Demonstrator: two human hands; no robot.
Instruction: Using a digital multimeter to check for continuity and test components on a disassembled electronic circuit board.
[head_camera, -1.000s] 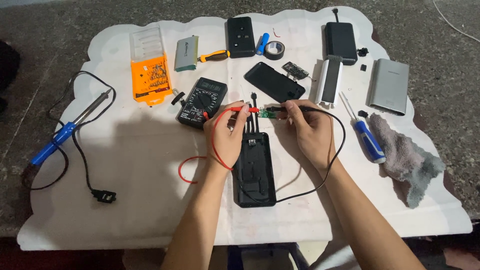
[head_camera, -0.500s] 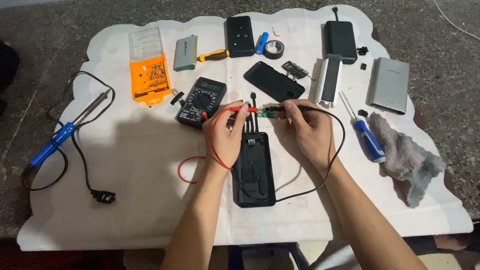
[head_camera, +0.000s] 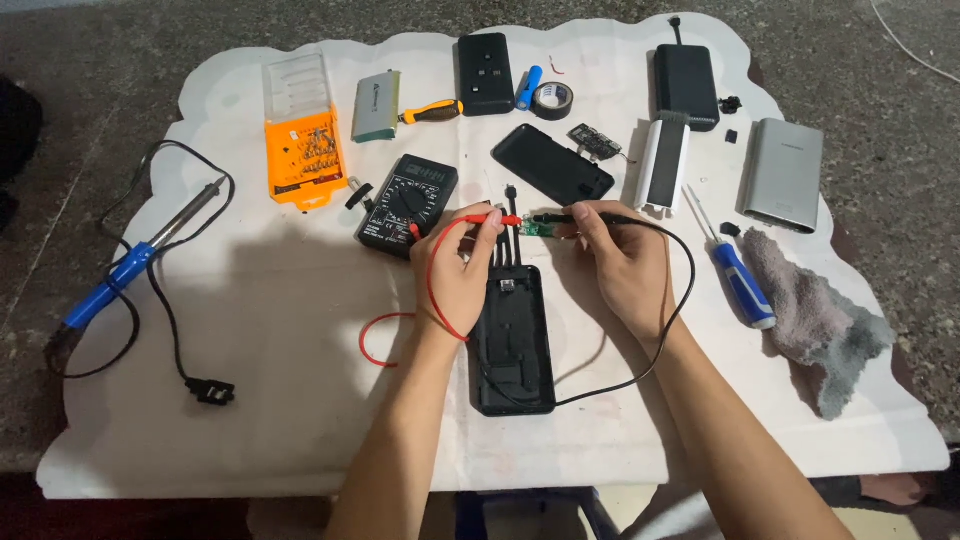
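Observation:
My left hand (head_camera: 458, 268) pinches a red multimeter probe (head_camera: 497, 218), its tip pointing right at a small green circuit board (head_camera: 541, 231). My right hand (head_camera: 622, 262) grips the black probe (head_camera: 560, 215), whose tip meets the same board from the right. The board sits at the top end of an opened black power bank shell (head_camera: 512, 340) lying lengthwise between my wrists. Red and black leads run back to a black multimeter (head_camera: 408, 204) just left of my left hand.
On the white cloth (head_camera: 280, 400): a blue soldering iron (head_camera: 140, 262) with cord at left, an orange bit case (head_camera: 302, 135), black phone (head_camera: 552, 164), tape roll (head_camera: 551, 99), several power banks, a blue screwdriver (head_camera: 738, 277) and grey rag (head_camera: 820, 315) at right.
Both hands keep the probes on the small board; only tiny shifts of the fingers are visible.

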